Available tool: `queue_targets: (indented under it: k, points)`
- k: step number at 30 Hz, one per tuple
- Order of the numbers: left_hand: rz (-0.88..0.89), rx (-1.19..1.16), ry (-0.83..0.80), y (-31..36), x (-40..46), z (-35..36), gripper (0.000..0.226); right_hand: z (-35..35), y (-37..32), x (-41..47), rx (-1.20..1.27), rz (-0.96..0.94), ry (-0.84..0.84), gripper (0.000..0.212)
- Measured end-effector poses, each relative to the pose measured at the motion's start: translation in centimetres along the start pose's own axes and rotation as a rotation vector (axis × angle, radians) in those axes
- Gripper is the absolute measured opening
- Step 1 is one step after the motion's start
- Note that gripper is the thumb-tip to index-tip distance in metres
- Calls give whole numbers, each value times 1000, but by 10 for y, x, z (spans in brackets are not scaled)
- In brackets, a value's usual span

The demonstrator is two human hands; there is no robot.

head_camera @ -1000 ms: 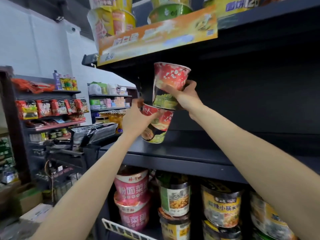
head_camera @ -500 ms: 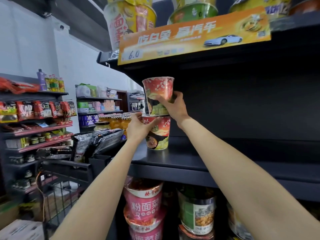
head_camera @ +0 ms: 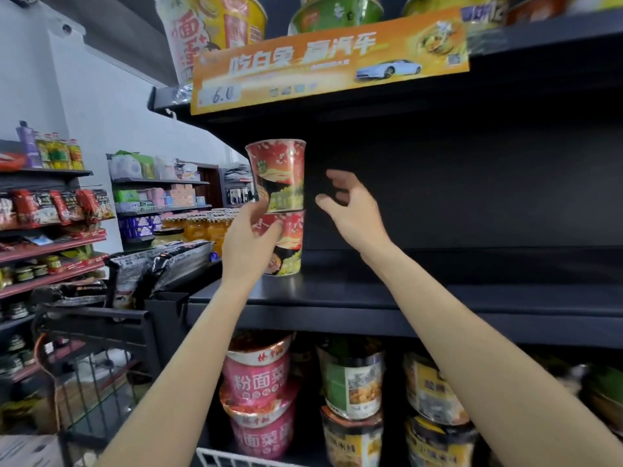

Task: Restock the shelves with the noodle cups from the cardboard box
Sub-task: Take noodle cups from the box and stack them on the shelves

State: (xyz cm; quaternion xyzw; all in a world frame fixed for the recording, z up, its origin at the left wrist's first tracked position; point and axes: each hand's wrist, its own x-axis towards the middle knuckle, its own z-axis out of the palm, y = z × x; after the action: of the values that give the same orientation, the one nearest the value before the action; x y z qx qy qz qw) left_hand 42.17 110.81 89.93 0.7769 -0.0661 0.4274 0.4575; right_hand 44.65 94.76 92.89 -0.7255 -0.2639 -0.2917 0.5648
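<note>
1. Two red noodle cups stacked upright at the left end of the dark middle shelf [head_camera: 421, 298]: lower cup [head_camera: 290, 246] standing on the shelf board, upper cup [head_camera: 278, 175] seated on its lid, long axes vertical and roughly in line.
2. Left hand [head_camera: 247, 246] wrapped against the lower cup's near-left side, thumb and fingers [head_camera: 274, 228] curled onto its upper wall, gripping.
3. Right hand [head_camera: 354, 210] just right of the stack, apart from both cups, fingers spread and loosely bent, holding nothing.
4. Stack directly left of the right fingertips, level with the seam between cups; left hand plainly nearer, already in contact.
5. Probably steadying before letting go; top cup liable to tip if nudged sideways.
6. Cardboard box not identifiable here.
</note>
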Motion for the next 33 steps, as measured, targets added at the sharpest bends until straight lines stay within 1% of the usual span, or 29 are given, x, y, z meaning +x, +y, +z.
queue_targets:
  k: [3, 5, 7, 9, 11, 13, 17, 19, 21, 23, 25, 27, 29, 31, 33]
  points:
    - [223, -187, -20, 42, -55, 11, 16, -52, -12, -60, -113, -224, 70, 30]
    - [415, -222, -31, 68, -97, 25, 11, -88, -12, -106, -200, -338, 163, 24]
    - [573, -209, -35, 90, -142, 46, 12, -128, -2, -156, -317, -426, 279, 18]
    - [653, -222, -62, 107, -191, 74, 13, -172, 18, -212, -495, -486, 358, 12]
    - [680, -232, -150, 117, -247, 107, 10, -219, 41, -278, -673, -465, 328, 11]
    - [648, -209, -317, 123, -310, 143, 10, -269, 60, -352, -789, -325, 242, 12]
    - [384, -97, -782, 132, -450, 214, 28, -360, 74, -505, -908, 95, 136, 23]
    - [335, -31, -975, 137, -516, 243, 30, -398, 75, -574, -927, 308, 130, 27]
    - [291, 35, -1163, 143, -574, 270, 25, -432, 75, -636, -904, 519, 166, 30]
    - [217, 84, -1318, 149, -627, 297, 25, -467, 81, -694, -867, 782, 202, 36]
    - [103, 138, -1442, 155, -673, 326, 25, -501, 91, -746, -797, 1094, 238, 43]
    - [-90, 228, -1525, 161, -715, 360, 23, -534, 102, -789, -740, 1327, 269, 44]
    - [-253, 292, -1572, 167, -753, 399, 23, -566, 114, -822, -716, 1467, 286, 41]
    - [-324, 289, -1611, 175, -789, 441, 25, -598, 130, -849, -704, 1568, 312, 40]
    - [-354, 244, -1649, 187, -822, 484, 25, -633, 150, -872, -712, 1640, 313, 41]
